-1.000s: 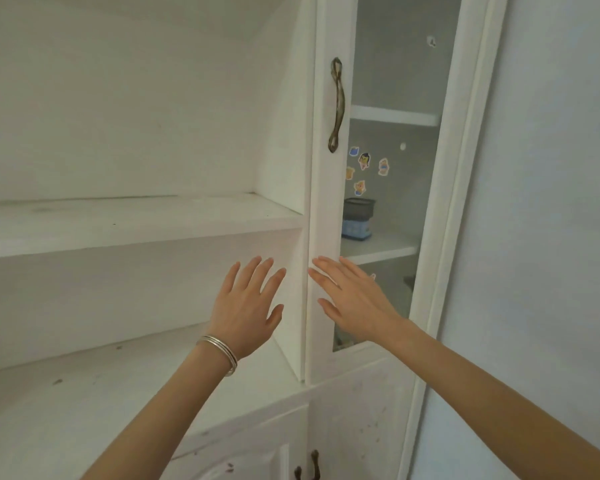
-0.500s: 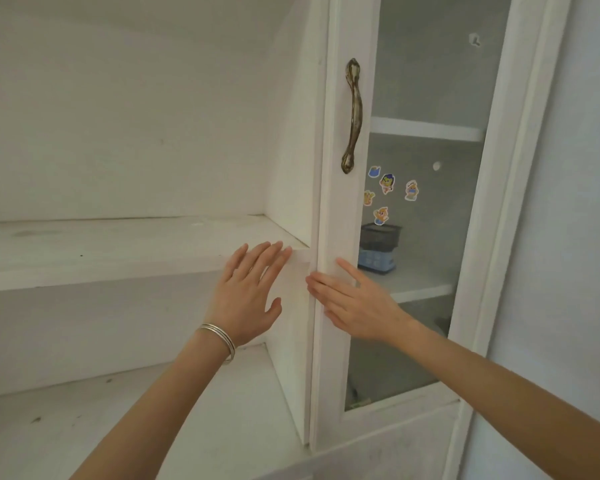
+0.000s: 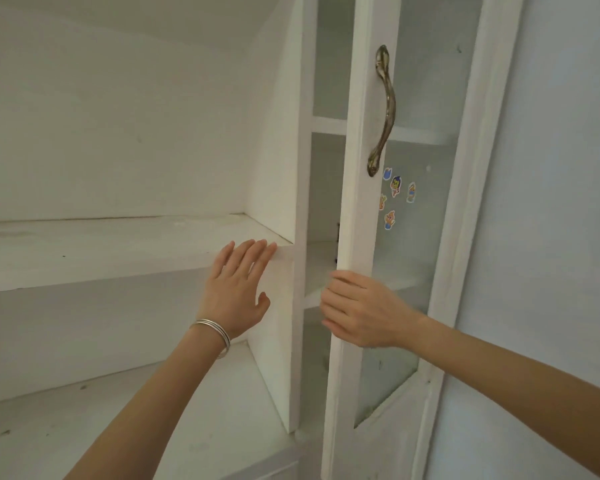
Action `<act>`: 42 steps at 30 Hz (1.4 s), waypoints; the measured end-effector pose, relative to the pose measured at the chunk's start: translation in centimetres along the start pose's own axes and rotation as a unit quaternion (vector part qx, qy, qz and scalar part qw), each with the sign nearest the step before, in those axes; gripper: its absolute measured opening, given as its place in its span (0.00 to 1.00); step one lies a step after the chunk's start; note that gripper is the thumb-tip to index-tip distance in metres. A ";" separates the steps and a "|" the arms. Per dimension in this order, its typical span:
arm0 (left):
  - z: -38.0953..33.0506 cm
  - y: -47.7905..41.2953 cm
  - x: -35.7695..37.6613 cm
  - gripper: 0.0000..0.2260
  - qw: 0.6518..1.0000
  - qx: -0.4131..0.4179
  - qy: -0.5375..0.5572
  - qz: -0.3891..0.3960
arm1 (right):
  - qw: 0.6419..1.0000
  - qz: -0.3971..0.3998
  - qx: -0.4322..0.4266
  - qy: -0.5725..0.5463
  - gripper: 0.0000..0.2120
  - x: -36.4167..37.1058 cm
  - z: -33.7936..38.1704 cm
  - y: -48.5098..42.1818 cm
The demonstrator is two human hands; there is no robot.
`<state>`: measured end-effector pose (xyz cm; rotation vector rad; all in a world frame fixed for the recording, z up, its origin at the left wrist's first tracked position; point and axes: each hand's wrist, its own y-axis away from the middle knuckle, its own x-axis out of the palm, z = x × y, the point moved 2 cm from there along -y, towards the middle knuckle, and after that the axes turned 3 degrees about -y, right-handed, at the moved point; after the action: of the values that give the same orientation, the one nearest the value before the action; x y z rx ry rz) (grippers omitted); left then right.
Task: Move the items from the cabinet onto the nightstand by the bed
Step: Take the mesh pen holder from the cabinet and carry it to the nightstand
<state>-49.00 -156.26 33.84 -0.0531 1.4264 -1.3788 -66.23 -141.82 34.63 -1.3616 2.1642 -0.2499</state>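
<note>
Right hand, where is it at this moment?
In the head view, the right hand is right of centre, fingers curled round the glass door's free edge, below the brass handle.

Home, white cabinet point(image 3: 278, 140), stickered glass door point(image 3: 406, 237)

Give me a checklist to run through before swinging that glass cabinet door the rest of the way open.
1. Right hand has the door's free edge: ok, fingers wrap around the cabinet door frame below the handle.
2. Door is off its latch: ok, a gap shows between it and the divider panel.
3. Left hand is out of the door's swing: ok, it lies open against the shelf edge left of the divider.
4. Items inside are back from the edge: cannot tell, the door frame hides most of that shelf.
5. Room on the wall side for the swing: cannot tell.
</note>
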 end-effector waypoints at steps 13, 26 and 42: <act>-10.2 3.6 -4.3 0.26 0.991 0.072 0.112 0.000 | 0.993 0.040 0.084 0.071 0.10 -10.8 1.3 9.7; -18.4 3.9 -7.7 0.24 0.987 0.113 0.111 -0.001 | 0.972 0.059 0.213 0.083 0.14 -18.9 -0.8 22.2; -26.4 0.7 -8.4 0.28 0.995 0.071 0.066 0.008 | 0.922 0.098 0.373 0.023 0.20 -18.3 -5.4 34.9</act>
<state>-63.28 -132.62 31.46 0.1436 1.4299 -1.4881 -90.14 -110.28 30.44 -0.7007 1.9042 -0.9213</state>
